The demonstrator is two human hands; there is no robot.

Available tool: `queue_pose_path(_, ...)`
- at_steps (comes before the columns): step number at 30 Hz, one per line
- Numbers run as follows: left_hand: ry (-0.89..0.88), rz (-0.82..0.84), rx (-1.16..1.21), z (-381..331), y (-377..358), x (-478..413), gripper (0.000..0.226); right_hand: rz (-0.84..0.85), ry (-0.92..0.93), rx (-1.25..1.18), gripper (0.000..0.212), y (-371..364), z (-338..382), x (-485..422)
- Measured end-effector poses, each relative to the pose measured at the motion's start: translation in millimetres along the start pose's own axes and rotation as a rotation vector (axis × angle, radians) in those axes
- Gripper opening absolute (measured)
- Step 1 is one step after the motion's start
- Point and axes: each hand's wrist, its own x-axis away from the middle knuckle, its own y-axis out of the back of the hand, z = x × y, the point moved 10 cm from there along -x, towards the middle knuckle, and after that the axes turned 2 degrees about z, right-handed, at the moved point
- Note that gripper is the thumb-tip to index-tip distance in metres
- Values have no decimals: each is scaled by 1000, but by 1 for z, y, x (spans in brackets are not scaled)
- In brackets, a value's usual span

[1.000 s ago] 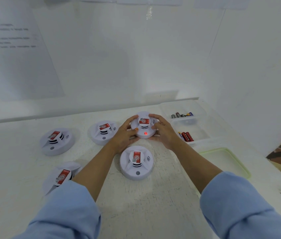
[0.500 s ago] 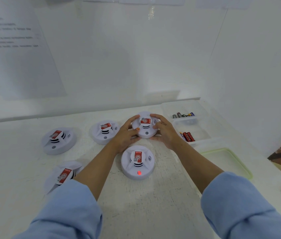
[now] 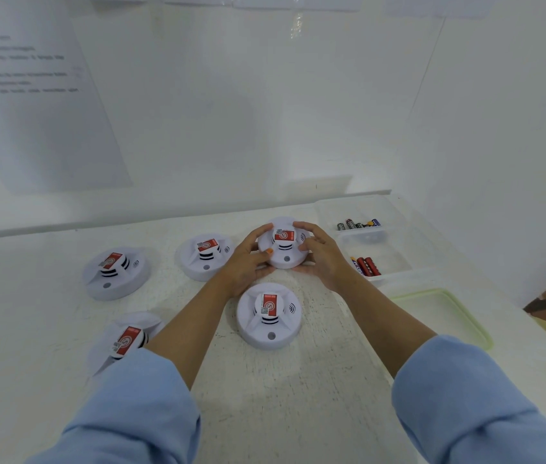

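Head view: far detector [image 3: 285, 251] sits on the surface [image 3: 298, 396] at the back of the cluster. It is just left of the battery tray [image 3: 395, 262] and apart from the near detector [image 3: 269, 316] in front of it. Left grip [image 3: 245, 262] is curled round its left rim, thumb up on the front shoulder. Right grip [image 3: 325, 259] is curled round the right rim, fingers over the top edge and thumb low by the base. Both are clamped on the housing, neither spread. My read: this is a seat/twist of the shell on its base, or a final squaring-up. To do it well, hold the rim, not the raised centre with the red label [image 3: 284, 235], so the vents don't get squeezed. Press evenly from both sides and turn flat against the surface so it doesn't rock or cross-thread. Watch the right wrist: the red batteries [image 3: 365, 266] are right beside it and easy to knock. The indicator hole [image 3: 286, 258] looks unlit, so check it once the hands are off. Can't tell from here whether the base is fully locked.
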Motion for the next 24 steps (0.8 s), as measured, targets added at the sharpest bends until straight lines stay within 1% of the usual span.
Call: queue_pose_path(24, -4, -7, 12, -2, -1, 0, 42, -3, 9, 1, 43, 0, 0, -1)
